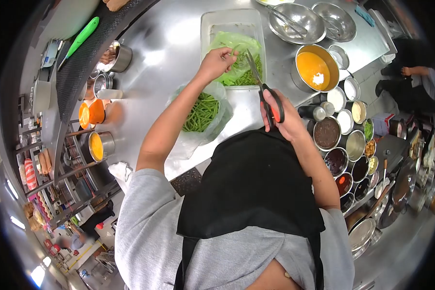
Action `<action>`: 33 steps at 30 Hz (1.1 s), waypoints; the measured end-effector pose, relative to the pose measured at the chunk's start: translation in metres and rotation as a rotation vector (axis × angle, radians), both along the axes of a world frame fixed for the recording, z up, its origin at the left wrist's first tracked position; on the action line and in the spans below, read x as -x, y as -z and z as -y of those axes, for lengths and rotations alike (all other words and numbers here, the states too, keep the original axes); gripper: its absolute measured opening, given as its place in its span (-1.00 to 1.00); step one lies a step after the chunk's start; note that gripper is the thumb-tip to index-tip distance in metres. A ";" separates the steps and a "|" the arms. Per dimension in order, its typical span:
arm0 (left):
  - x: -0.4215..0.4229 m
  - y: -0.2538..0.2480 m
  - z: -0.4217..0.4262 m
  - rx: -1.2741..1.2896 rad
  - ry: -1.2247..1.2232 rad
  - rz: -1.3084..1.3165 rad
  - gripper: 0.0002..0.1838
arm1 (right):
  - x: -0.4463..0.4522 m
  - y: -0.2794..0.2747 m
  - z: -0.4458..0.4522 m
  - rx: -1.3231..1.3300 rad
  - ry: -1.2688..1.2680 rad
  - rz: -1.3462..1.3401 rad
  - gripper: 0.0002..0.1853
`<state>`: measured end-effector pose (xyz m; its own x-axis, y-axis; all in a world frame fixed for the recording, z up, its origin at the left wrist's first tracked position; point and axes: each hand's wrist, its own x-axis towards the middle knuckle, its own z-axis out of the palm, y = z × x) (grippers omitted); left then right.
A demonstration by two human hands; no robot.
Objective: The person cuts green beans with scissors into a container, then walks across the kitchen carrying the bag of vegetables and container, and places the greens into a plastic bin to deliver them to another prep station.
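Observation:
My left hand (216, 64) is closed in a pinch on a green bean (234, 50) above a clear plastic tub (205, 29). My right hand (286, 118) grips black-and-red scissors (253, 66), their blades pointing up toward the left fingers. Inside the tub lie a light green plastic bag (222, 41) and many short pieces of cut green beans (246, 79). Under my left forearm, a clear plastic bag (221, 116) stands open on the steel table, full of long green beans (198, 115).
A pot of orange liquid (315, 67) stands right of the tub, with steel bowls (297, 21) behind it. Several containers of sauces and ingredients (326, 133) line the right side. Pots (101, 146) and a shelf edge (65, 87) are at left. Another person (415, 79) is at far right.

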<state>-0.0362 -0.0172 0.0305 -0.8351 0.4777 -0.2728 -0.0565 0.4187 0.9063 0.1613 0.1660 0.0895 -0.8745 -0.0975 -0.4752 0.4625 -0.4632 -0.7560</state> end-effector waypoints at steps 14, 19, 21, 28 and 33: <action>0.055 0.030 -0.009 0.424 0.201 -0.328 -0.76 | -0.027 0.011 -0.017 -0.070 0.092 0.055 -0.56; 0.076 0.127 -0.017 0.636 0.550 -0.571 -0.82 | -0.036 0.019 -0.020 -0.092 0.142 0.066 -0.56; 0.076 0.133 -0.017 0.719 0.638 -0.606 -0.82 | -0.039 0.017 -0.020 -0.096 0.153 0.079 -0.55; 0.075 0.090 -0.009 0.458 0.414 -0.338 -0.82 | -0.033 0.013 -0.017 -0.125 0.101 0.104 -0.49; 0.060 0.056 -0.008 0.325 0.288 -0.278 -0.80 | -0.009 0.029 -0.010 -0.122 0.022 0.121 -0.46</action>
<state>-0.0962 -0.0097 -0.0251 -0.7444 0.6261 -0.2320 0.3266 0.6444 0.6914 0.1703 0.1757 0.0608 -0.8112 -0.0138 -0.5846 0.5446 -0.3821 -0.7466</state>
